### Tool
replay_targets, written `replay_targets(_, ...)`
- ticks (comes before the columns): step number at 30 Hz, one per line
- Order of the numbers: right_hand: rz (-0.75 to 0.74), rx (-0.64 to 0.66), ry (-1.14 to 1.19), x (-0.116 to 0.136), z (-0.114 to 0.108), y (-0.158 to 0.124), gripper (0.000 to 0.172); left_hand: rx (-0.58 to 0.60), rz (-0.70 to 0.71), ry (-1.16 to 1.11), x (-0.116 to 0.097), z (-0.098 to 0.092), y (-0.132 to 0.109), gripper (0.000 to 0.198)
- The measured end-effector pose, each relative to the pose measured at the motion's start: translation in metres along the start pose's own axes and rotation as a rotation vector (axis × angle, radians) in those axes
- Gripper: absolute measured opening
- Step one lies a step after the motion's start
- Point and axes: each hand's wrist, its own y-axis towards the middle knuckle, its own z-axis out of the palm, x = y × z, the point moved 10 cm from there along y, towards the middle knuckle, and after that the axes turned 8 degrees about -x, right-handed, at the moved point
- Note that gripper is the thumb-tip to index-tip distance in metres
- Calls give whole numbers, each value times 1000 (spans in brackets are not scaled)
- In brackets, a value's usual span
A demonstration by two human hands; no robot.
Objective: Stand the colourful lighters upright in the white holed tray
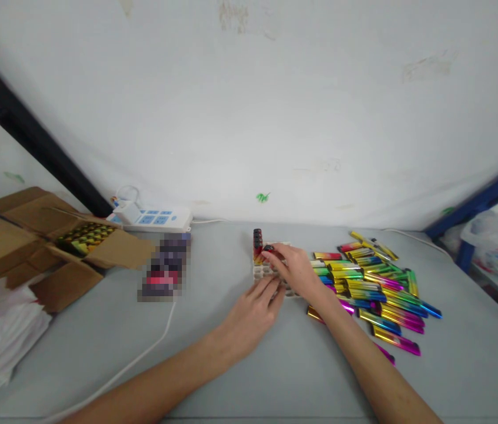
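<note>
A pale tray with round holes [261, 274] lies on the grey table, partly covered by both hands. At its far left edge, several slim shiny sticks with black ends [257, 237] stand upright in a row. My right hand [295, 268] is closed, pinching a slim stick with a black end [268, 248] beside that row; most of this stick is hidden. My left hand [251, 315] rests its stretched fingers on the tray's near part, and its thumb is hard to see. To the right lies a loose heap of shiny sticks [364, 290] in gold, green, blue and magenta.
Left of me stands an open cardboard box [32, 253] holding yellow-and-black pieces [85, 237], with a white plastic bag [4, 341] in front. A power strip [160, 219], a pixelated dark item [165, 265] and a white cable [152, 347] lie nearer the middle. Behind is the wall [249, 118].
</note>
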Motion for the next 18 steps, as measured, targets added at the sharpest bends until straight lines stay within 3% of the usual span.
replay_targets(6,-74,170,-265,9,22,6,23,21,-31,-39,3,3,0,41)
replay_targets(11,-22,195,-423,12,23,7,29,-12,-25,-50,4,0,1,38)
replay_targets(15,-12,141,-327,1,0,-2,33,-10,-16,-34,6,3,-1,38)
replay_targets(18,39,70,-308,-31,-45,-9,32,17,-22,-63,7,7,-3,38)
